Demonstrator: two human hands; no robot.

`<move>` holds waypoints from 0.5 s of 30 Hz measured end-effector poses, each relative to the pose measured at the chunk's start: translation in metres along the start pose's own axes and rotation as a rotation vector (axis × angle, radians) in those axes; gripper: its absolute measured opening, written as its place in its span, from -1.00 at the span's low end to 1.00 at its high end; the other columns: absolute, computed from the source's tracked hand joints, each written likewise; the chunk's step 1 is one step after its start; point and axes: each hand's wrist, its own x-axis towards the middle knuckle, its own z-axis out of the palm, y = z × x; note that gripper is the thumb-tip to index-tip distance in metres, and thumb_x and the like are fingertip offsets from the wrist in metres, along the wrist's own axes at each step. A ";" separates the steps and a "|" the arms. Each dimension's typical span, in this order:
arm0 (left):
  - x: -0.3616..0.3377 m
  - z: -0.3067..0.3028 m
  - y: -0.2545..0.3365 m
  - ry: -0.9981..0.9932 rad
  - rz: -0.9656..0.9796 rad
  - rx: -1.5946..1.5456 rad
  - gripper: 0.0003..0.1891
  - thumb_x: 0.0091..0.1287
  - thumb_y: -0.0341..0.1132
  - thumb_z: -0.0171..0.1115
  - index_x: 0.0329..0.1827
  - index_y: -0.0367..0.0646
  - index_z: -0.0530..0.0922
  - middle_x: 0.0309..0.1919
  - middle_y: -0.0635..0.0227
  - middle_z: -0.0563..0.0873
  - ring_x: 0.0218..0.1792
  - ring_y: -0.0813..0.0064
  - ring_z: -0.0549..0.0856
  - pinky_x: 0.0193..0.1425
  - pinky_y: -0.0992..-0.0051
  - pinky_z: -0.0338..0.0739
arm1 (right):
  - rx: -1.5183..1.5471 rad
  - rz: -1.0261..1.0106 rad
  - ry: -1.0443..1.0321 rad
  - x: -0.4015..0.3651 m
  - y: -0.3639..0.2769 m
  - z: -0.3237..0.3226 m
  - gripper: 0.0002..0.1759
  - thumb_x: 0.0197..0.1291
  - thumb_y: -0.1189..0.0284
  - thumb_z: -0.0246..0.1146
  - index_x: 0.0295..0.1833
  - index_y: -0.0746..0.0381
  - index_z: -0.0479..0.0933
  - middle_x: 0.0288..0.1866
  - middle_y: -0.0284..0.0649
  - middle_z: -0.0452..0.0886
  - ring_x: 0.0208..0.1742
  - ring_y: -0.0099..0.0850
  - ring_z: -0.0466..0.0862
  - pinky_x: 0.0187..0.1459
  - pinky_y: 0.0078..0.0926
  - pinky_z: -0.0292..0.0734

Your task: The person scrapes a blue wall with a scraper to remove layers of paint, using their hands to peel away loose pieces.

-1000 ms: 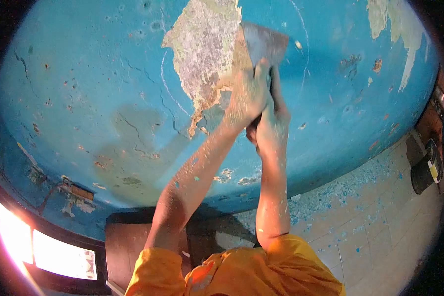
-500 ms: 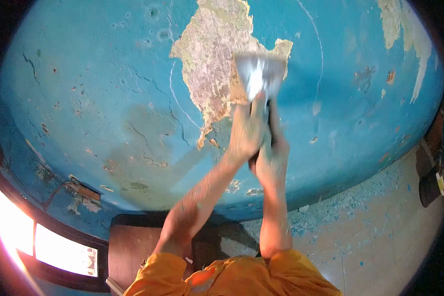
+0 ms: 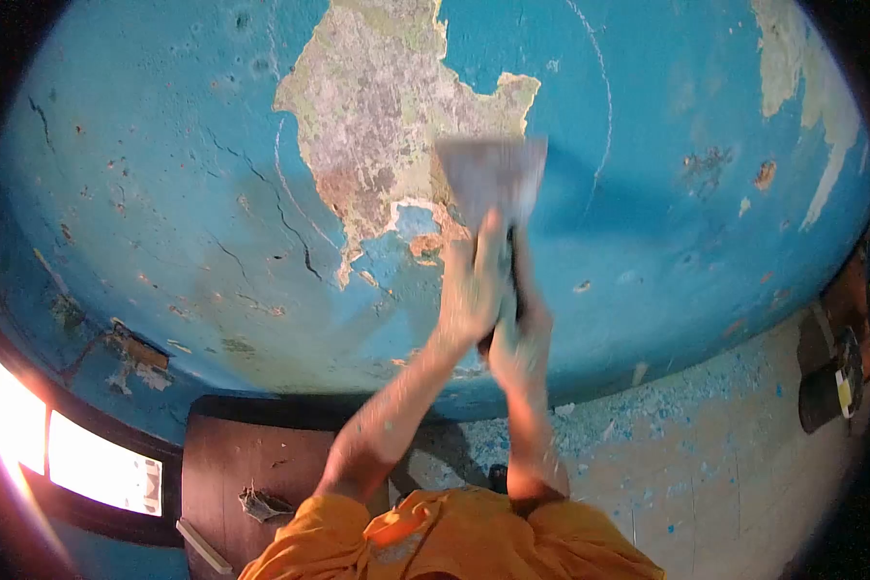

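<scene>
Clamps one scraper in two hands, stretching left hand fingers along it, curling right hand fingers around it. Holds it by one bare patch on one blue wall.

Indoor room under repair, cracked blue wall with a large bare patch, pale tiled floor strewn with paint flakes, bright window.

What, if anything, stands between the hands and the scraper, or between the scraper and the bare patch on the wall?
Nothing visible. The left hand and right hand are both on the scraper, which overlaps the lower right edge of the bare patch in this view, with no object between them.
</scene>
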 end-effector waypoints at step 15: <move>0.044 -0.022 0.038 -0.288 -0.291 0.166 -0.57 0.46 -0.19 -0.08 0.20 -0.39 0.39 -0.34 -0.24 0.61 -0.25 0.02 0.66 -0.15 0.20 0.49 | 0.380 0.184 0.100 0.005 -0.009 0.031 -0.31 0.40 0.29 0.03 0.54 0.18 -0.06 0.23 -0.11 0.46 -0.17 -0.61 0.52 -0.25 -0.65 0.47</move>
